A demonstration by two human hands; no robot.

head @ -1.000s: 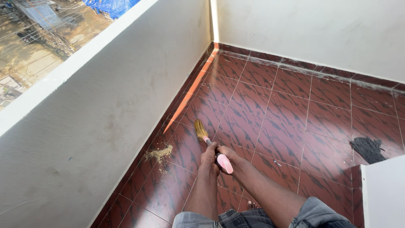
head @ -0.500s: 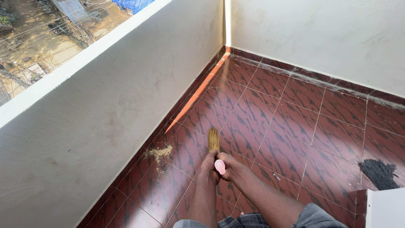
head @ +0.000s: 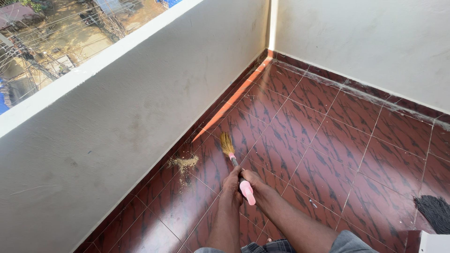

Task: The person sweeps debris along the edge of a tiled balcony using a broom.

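Both my hands grip the pink handle (head: 247,192) of a small straw broom. My left hand (head: 231,183) wraps the handle on the left side and my right hand (head: 251,179) closes on it from the right. The broom's yellow bristles (head: 227,143) point away from me and touch the dark red tiled floor (head: 328,140). A small pile of tan dust (head: 183,163) lies on the tiles to the left of the bristles, close to the foot of the white parapet wall (head: 117,117).
A second white wall (head: 365,42) closes the far side, meeting the parapet at a corner. A dark mop head or brush (head: 433,211) lies at the right edge, next to a white object (head: 436,243) in the bottom right corner. Beyond the parapet is ground far below.
The broom head swung from pointing straight ahead to angled left, nearer the dust pile. My view shifted, so the walls and floor slid to the right.
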